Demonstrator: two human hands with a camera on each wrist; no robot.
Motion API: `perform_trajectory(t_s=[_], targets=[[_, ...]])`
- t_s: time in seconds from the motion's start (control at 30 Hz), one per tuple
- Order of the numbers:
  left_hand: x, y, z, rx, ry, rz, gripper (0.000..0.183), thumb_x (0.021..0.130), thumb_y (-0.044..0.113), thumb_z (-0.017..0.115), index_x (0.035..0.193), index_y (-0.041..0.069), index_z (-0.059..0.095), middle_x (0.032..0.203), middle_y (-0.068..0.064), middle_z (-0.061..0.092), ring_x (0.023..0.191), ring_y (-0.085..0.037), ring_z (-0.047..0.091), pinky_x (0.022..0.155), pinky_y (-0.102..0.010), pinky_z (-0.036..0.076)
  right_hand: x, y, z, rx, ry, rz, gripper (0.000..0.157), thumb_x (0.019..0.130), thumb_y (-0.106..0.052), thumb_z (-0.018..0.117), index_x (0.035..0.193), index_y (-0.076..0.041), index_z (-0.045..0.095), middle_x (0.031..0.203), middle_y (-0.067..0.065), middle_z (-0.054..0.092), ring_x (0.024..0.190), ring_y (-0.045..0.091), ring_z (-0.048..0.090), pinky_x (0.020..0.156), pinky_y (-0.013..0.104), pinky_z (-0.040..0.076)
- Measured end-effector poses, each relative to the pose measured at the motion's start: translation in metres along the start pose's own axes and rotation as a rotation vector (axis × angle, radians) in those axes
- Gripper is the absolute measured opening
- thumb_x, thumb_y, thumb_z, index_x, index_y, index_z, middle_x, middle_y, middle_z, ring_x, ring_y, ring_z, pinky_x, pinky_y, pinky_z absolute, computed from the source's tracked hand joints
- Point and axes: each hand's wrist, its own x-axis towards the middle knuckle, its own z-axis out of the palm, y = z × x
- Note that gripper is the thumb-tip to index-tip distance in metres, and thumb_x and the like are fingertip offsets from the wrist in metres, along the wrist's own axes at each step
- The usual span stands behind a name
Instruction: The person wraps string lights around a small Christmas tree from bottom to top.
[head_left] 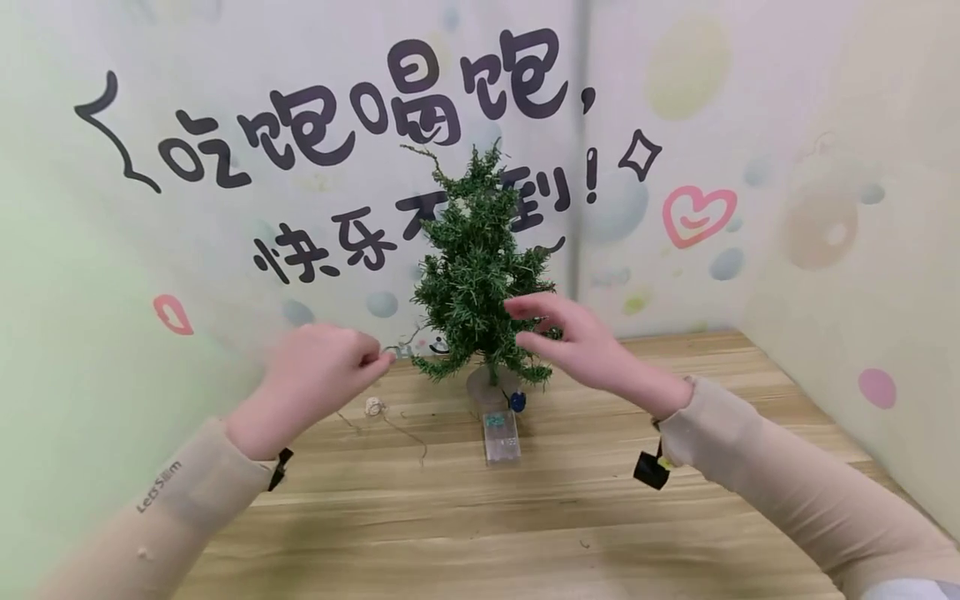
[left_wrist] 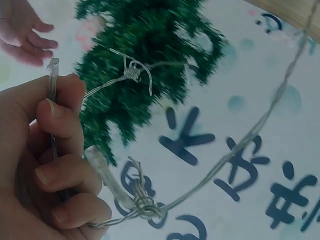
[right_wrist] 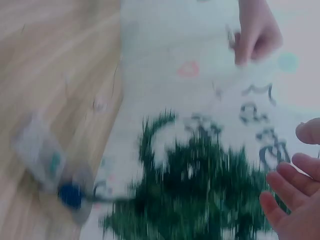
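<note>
Left of the tree, my left hand (head_left: 315, 367) grips a thin string-light wire (left_wrist: 220, 175) in curled fingers. In the left wrist view a clear small tube (left_wrist: 53, 67) sticks up from those fingers, and knotted twists of wire (left_wrist: 145, 205) hang beside them. My right hand (head_left: 581, 342) holds nothing; its fingers are spread and loosely bent at the right side of a small green artificial Christmas tree (head_left: 476, 267). The right fingertips overlap the branches in the head view. The tree stands upright on a round base (head_left: 480, 386).
A clear battery box (head_left: 502, 440) lies on the wooden table (head_left: 420, 525) in front of the base, with a dark blue round piece (head_left: 517, 401) beside it. A small whitish bundle (head_left: 374, 407) with trailing wire lies to the left. Behind stands a printed wall (head_left: 652, 275).
</note>
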Motion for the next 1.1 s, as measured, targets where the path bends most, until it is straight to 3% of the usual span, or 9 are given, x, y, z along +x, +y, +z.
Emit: perform_trajectory(t_s=[0.13, 0.27, 0.43, 0.57, 0.7, 0.8, 0.9, 1.1], targets=[[0.003, 0.014, 0.010, -0.030, 0.037, 0.070, 0.045, 0.083, 0.030, 0.055, 0.046, 0.022, 0.031, 0.040, 0.012, 0.023, 0.037, -0.004, 0.021, 0.037, -0.022, 0.017, 0.005, 0.002, 0.028, 0.062, -0.065, -0.113, 0.041, 0.084, -0.004, 0.058, 0.123, -0.001, 0.047, 0.120, 0.009, 0.051, 0.108, 0.020, 0.049, 0.083, 0.031, 0.043], [0.005, 0.027, 0.025, -0.075, 0.028, 0.093, 0.043, 0.083, 0.031, 0.055, 0.046, 0.025, 0.034, 0.040, 0.014, 0.024, 0.036, -0.003, 0.022, 0.035, -0.021, 0.020, 0.011, 0.008, 0.055, 0.066, -0.141, -0.188, 0.050, 0.084, -0.006, 0.059, 0.130, -0.011, 0.042, 0.128, -0.001, 0.045, 0.105, 0.011, 0.050, 0.082, 0.025, 0.043], [0.002, 0.037, 0.043, -0.156, -0.039, 0.072, 0.037, 0.083, 0.030, 0.056, 0.050, 0.025, 0.040, 0.042, 0.014, 0.030, 0.037, -0.002, 0.027, 0.036, -0.020, 0.024, 0.014, 0.014, 0.080, 0.057, -0.263, -0.187, 0.057, 0.084, -0.005, 0.054, 0.136, -0.016, 0.033, 0.133, -0.005, 0.040, 0.109, 0.006, 0.046, 0.086, 0.023, 0.040], [-0.001, 0.041, 0.053, -0.206, -0.099, 0.037, 0.035, 0.083, 0.033, 0.057, 0.052, 0.025, 0.042, 0.043, 0.013, 0.032, 0.038, -0.002, 0.030, 0.037, -0.021, 0.026, 0.010, 0.023, 0.090, 0.063, -0.355, -0.103, 0.060, 0.084, -0.006, 0.052, 0.138, -0.017, 0.028, 0.125, -0.002, 0.047, 0.105, 0.005, 0.049, 0.081, 0.021, 0.043], [-0.002, 0.041, 0.061, -0.267, -0.123, 0.037, 0.031, 0.083, 0.034, 0.058, 0.055, 0.025, 0.048, 0.045, 0.014, 0.036, 0.039, -0.002, 0.031, 0.038, -0.020, 0.027, 0.005, 0.031, 0.090, 0.032, -0.382, -0.030, 0.054, 0.084, -0.007, 0.053, 0.134, -0.015, 0.035, 0.108, -0.003, 0.057, 0.091, 0.004, 0.055, 0.074, 0.018, 0.044], [-0.001, 0.037, 0.067, -0.348, -0.139, 0.028, 0.021, 0.083, 0.036, 0.058, 0.064, 0.026, 0.058, 0.050, 0.016, 0.042, 0.040, -0.001, 0.034, 0.039, -0.020, 0.031, 0.005, 0.034, 0.084, -0.023, -0.365, -0.030, 0.042, 0.084, -0.011, 0.054, 0.126, -0.013, 0.047, 0.099, -0.007, 0.060, 0.080, 0.002, 0.056, 0.070, 0.018, 0.045], [0.000, 0.029, 0.073, -0.474, -0.169, -0.032, 0.015, 0.081, 0.039, 0.060, 0.076, 0.026, 0.064, 0.052, 0.014, 0.046, 0.041, -0.003, 0.038, 0.042, -0.021, 0.034, 0.009, 0.035, 0.075, -0.102, -0.328, -0.078, 0.028, 0.085, -0.015, 0.056, 0.113, -0.013, 0.059, 0.094, -0.009, 0.059, 0.071, 0.001, 0.052, 0.063, 0.018, 0.045], [-0.001, 0.005, 0.079, -0.768, -0.273, -0.168, 0.016, 0.077, 0.038, 0.065, 0.078, 0.023, 0.066, 0.051, 0.002, 0.049, 0.042, -0.012, 0.045, 0.043, -0.027, 0.039, 0.023, 0.030, 0.052, -0.280, -0.257, -0.146, 0.013, 0.083, -0.017, 0.059, 0.094, -0.016, 0.067, 0.083, -0.013, 0.057, 0.066, 0.000, 0.048, 0.059, 0.017, 0.042]])
